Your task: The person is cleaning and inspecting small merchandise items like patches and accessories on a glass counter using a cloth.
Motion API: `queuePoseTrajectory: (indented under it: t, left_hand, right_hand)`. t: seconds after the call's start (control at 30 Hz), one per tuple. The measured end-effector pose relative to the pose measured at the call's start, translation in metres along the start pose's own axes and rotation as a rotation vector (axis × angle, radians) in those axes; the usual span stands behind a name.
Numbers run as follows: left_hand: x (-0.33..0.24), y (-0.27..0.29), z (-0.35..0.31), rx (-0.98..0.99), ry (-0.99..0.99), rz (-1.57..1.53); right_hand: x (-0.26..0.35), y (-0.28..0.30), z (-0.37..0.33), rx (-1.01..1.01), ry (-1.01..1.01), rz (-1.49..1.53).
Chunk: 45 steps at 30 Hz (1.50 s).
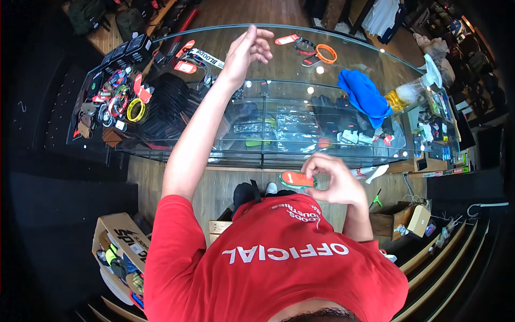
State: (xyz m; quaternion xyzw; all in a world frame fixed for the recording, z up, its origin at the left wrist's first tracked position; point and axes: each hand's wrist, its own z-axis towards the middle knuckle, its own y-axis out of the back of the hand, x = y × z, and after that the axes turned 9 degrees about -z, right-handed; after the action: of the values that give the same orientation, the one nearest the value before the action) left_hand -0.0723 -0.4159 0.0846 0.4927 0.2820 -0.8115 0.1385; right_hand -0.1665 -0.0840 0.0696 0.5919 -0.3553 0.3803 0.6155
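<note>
My right hand (342,181) is in front of my chest, thumb and fingers pinching a green wristband with an orange tag (296,178). My left arm reaches over the glass counter (300,72). At its end my left hand (247,56) hovers with loosely bent fingers apart and nothing in them. Beside it, to the left, lie dark wristbands with orange-and-white tags (185,67). To its right sit an orange wristband (326,53) and a black one (304,45) with a tag.
At the counter's left end is a pile of coloured wristbands with a yellow one (136,110), near black boxes (126,49). A blue cloth (365,97) and a spray bottle (407,96) with yellow liquid stand on the right. A cardboard box (126,236) is at lower left.
</note>
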Motion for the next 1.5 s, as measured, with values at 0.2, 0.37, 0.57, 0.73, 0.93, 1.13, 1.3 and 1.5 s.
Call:
queuePoseTrajectory:
  t: [0.2, 0.37, 0.57, 0.73, 0.93, 1.13, 1.3, 1.5]
  left_hand:
    - [0.015, 0.0, 0.001, -0.076, -0.031, 0.267]
    - [0.027, -0.013, -0.003, -0.014, -0.151, 0.726]
    - [0.025, -0.005, -0.012, 0.109, -0.279, 1.041]
    - [0.024, -0.009, -0.015, 0.149, -0.27, 1.238]
    - [0.021, 0.016, -0.025, 0.034, 0.076, 1.537]
    - [0.019, 0.019, -0.02, 0.058, 0.116, 1.509]
    - [0.015, 0.018, -0.018, 0.067, 0.123, 1.476]
    - [0.016, 0.02, -0.016, 0.072, 0.117, 1.48]
  right_hand:
    - [-0.204, -0.048, 0.034, -0.135, -0.511, -0.075]
    - [-0.246, -0.047, 0.143, -0.564, -0.33, -0.324]
    - [-0.258, -0.056, 0.25, -0.82, -0.243, -0.347]
    - [-0.287, -0.057, 0.273, -0.949, -0.31, -0.444]
    - [-0.29, -0.066, 0.276, -0.918, -0.308, -0.473]
    - [-0.286, -0.071, 0.275, -0.883, -0.23, -0.439]
    - [-0.285, -0.073, 0.273, -0.892, -0.258, -0.434]
    - [-0.289, -0.073, 0.275, -0.912, -0.254, -0.434]
